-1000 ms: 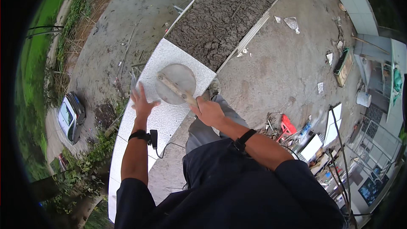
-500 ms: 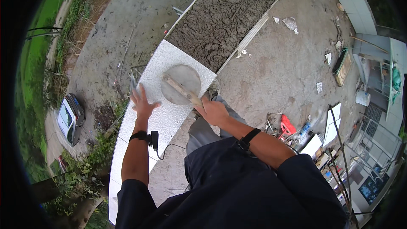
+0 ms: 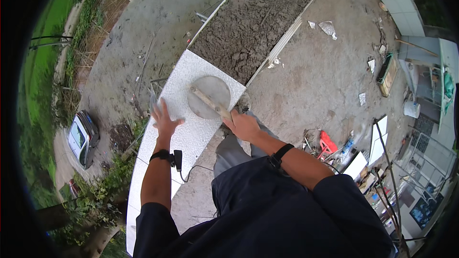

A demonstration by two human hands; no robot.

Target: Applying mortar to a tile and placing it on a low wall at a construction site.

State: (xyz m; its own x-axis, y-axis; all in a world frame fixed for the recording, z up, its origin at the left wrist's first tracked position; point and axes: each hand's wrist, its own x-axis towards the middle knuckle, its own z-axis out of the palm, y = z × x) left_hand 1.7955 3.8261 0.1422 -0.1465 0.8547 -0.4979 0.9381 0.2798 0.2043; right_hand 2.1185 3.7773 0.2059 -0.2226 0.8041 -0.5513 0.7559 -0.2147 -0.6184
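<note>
My left hand [image 3: 166, 123] is spread with fingers apart on the white speckled slab [image 3: 174, 100], left of a round grey disc tool [image 3: 203, 110] with a pale wooden bar handle across it. My right hand [image 3: 243, 125] is closed on the near right end of that handle, the disc lying on the slab. Beyond the slab's far edge runs a strip of rough, wet-looking mortar [image 3: 253, 24] between pale edgings. Both my wrists carry black straps; the left one has a small black device [image 3: 177, 160] with a cable.
A concrete floor [image 3: 301, 91] with scattered scraps lies to the right, along with white boards [image 3: 377, 143], a red plastic item [image 3: 327, 143], a long box [image 3: 386, 74] and a bucket [image 3: 411, 109]. Down to the left are a parked car [image 3: 82, 138], greenery and grey ground [image 3: 119, 43].
The disc and my right hand have shifted a little rightward across the slab. My left hand stays spread in about the same place. The whole view has shifted slightly.
</note>
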